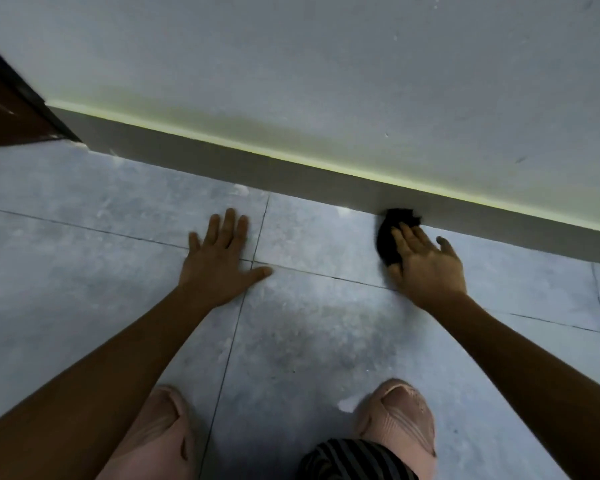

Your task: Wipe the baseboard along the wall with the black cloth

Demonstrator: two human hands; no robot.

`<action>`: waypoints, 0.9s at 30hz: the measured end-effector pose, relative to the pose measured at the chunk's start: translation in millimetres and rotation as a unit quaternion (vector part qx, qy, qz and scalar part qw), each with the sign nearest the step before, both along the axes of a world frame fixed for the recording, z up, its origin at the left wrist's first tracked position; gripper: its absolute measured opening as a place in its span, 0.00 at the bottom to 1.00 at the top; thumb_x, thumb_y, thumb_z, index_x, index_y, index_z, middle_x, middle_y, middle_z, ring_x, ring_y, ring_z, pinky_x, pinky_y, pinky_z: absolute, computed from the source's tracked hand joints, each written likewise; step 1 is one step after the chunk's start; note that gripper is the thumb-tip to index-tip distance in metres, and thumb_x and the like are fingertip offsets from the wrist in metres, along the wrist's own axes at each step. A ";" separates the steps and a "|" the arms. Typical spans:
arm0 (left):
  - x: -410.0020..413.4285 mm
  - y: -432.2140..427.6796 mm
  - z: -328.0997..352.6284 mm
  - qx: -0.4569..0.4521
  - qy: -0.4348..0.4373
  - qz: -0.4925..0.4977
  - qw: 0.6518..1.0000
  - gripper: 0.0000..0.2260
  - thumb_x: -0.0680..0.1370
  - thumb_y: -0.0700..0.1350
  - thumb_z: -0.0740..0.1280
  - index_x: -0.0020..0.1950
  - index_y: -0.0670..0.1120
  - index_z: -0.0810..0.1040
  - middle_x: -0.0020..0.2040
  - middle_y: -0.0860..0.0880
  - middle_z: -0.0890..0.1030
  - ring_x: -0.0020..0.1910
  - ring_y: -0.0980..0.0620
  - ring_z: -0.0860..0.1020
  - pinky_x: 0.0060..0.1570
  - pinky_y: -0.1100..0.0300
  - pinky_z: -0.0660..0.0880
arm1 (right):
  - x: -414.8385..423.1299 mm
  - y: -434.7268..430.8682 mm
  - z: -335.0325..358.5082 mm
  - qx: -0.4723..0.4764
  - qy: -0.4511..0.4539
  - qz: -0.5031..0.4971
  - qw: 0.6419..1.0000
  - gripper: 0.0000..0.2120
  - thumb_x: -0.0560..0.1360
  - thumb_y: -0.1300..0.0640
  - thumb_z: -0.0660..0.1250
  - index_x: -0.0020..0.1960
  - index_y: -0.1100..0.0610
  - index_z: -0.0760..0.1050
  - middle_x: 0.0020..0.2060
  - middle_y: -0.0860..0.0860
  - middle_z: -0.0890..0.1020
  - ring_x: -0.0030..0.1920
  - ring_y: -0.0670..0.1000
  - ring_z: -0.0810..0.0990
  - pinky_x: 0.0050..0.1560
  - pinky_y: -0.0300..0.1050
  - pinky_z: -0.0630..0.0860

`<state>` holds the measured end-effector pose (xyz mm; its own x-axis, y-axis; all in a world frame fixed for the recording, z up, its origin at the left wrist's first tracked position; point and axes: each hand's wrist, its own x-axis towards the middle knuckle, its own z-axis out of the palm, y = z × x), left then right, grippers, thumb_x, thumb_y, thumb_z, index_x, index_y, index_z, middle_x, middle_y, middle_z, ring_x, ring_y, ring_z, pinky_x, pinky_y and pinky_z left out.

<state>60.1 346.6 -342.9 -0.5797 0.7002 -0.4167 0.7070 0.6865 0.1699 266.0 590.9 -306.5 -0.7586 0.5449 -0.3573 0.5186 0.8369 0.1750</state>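
A grey baseboard [222,161] runs along the foot of the pale wall, from upper left down to the right edge. The black cloth [390,233] is bunched up and pressed against the baseboard's lower edge where it meets the floor. My right hand [426,261] holds the cloth, fingers spread over it and pointing at the wall; part of the cloth is hidden under the fingers. My left hand [219,261] lies flat on the floor tiles, palm down, fingers apart, a little short of the baseboard and well left of the cloth.
The floor is grey tile with dark grout lines [257,237]. A dark brown door or frame [11,112] stands at the upper left where the baseboard ends. Two pink shoes [402,417] and a striped hem [354,459] sit at the bottom of the view.
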 end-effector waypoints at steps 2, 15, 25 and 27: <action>0.5 0.0 -1.6 0.006 0.007 0.001 1.000 0.45 0.72 0.72 0.50 0.76 0.48 0.35 0.77 0.45 0.34 0.76 0.43 0.37 0.73 0.39 0.42 | -2.6 -1.7 -2.4 -0.021 0.010 0.004 1.000 0.36 0.70 0.46 0.44 0.70 0.64 0.69 0.68 0.62 0.73 0.67 0.59 0.74 0.65 0.56 0.70; -11.8 -38.5 -16.1 0.071 0.072 0.103 0.990 0.42 0.72 0.70 0.43 0.78 0.45 0.41 0.79 0.43 0.41 0.77 0.44 0.41 0.73 0.41 0.42 | -85.2 -33.9 -12.9 -0.006 0.059 0.225 0.973 0.26 0.70 0.54 0.55 0.64 0.60 0.76 0.63 0.58 0.79 0.59 0.54 0.81 0.55 0.47 0.77; -34.7 -56.8 -8.4 0.008 0.041 0.105 0.994 0.41 0.74 0.69 0.48 0.77 0.47 0.36 0.78 0.43 0.36 0.77 0.41 0.39 0.72 0.37 0.46 | -82.1 -36.1 -25.4 0.044 0.061 0.240 0.968 0.24 0.68 0.62 0.53 0.57 0.64 0.80 0.56 0.61 0.83 0.53 0.60 0.84 0.51 0.53 0.80; -37.9 -56.1 -5.4 -0.003 0.029 0.101 0.994 0.41 0.74 0.69 0.48 0.77 0.47 0.35 0.78 0.43 0.35 0.76 0.41 0.38 0.72 0.37 0.46 | -108.8 -59.0 -24.8 0.015 0.099 0.243 0.965 0.24 0.70 0.63 0.55 0.63 0.65 0.76 0.62 0.63 0.79 0.60 0.62 0.80 0.59 0.55 0.76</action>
